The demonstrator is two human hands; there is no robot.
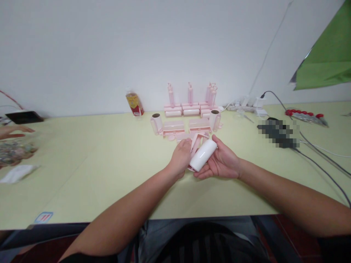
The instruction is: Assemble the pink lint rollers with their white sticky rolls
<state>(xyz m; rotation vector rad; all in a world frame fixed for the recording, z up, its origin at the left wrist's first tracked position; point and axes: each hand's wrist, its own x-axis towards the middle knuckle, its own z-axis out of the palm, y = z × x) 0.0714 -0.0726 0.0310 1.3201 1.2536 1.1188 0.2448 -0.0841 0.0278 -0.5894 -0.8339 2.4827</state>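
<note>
Above the near part of the table, my left hand (181,157) grips a pink plastic case (195,143) that stands open, its fingers wrapped round the side. A glossy white roll (203,155) lies tilted at the case's opening. My right hand (223,159) cradles that roll from the right, palm up, with the thumb at its upper end and the fingers beneath. Just beyond my hands are open pink cases (173,128) with clear lids. White rolls with brown cardboard cores stand upright on either side, one at the left (157,121) and one at the right (214,119).
Closed pink cases (191,109) line the back, with slim pink bottle-shaped holders (190,95) above them. A drink bottle (134,103) stands left. Cables, a power strip (244,107) and red-capped tubes (306,116) lie right. Another person's hand (16,131) is at far left.
</note>
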